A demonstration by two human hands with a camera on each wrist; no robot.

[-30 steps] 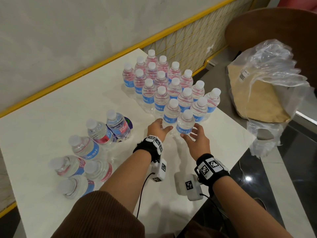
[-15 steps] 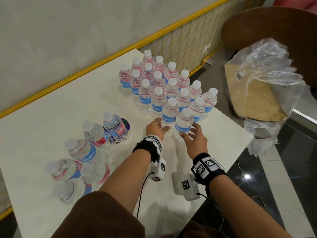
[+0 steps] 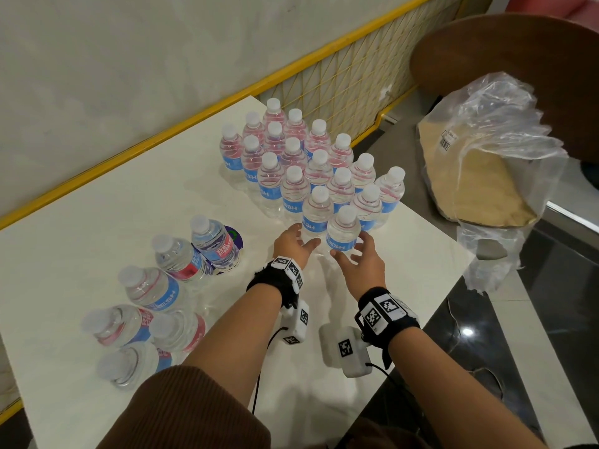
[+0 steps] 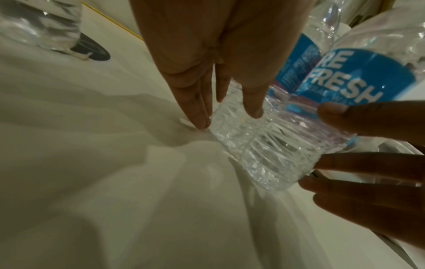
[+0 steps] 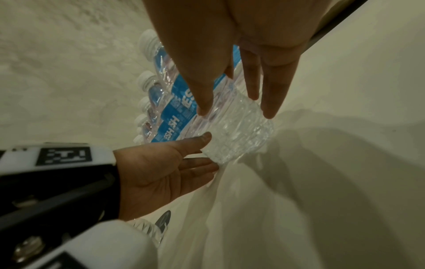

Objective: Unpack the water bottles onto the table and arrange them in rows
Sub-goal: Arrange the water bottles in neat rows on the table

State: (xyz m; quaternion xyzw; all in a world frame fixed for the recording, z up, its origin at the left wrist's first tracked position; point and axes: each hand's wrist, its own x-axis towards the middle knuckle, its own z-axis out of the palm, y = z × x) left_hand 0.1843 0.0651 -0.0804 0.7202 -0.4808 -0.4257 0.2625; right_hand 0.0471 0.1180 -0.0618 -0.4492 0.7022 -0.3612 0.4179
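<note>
The white surface (image 3: 97, 241) fills most of what I can see, running along a pale wall with a yellow rail. Off its right edge sits a crumpled clear plastic bag (image 3: 486, 150) over a tan sheet. On the far right part of the surface stands the block of upright bottles (image 3: 291, 163), white-capped with blue labels, set close together in slanting rows. To the left, well apart from that block, lies a loose group of bottles (image 3: 155, 286), leaning or tipped at odd angles, some with red on the label. One of them stands beside a dark round sticker (image 3: 234, 237).

Both forearms reach forward from the near edge, each with a black wrist strap carrying white marker blocks, and a brown sleeve (image 3: 181, 413) shows on the left arm. The nearest bottle (image 3: 343, 231) stands upright at the front corner of the block, its base on the surface.

The left hand (image 3: 291, 243) is palm inward with straight fingers (image 4: 197, 111) spread only a little. Their tips rest against the lower ribbed part of the front bottles, and one tip is down by the surface. The right hand (image 3: 361, 262) comes in from the other side, its fingers (image 5: 271, 102) long and relaxed, fairly wide apart. They touch the clear lower half of the nearest bottle without curling round it. So the two hands bracket that bottle from left and right, flat rather than gripping.
</note>
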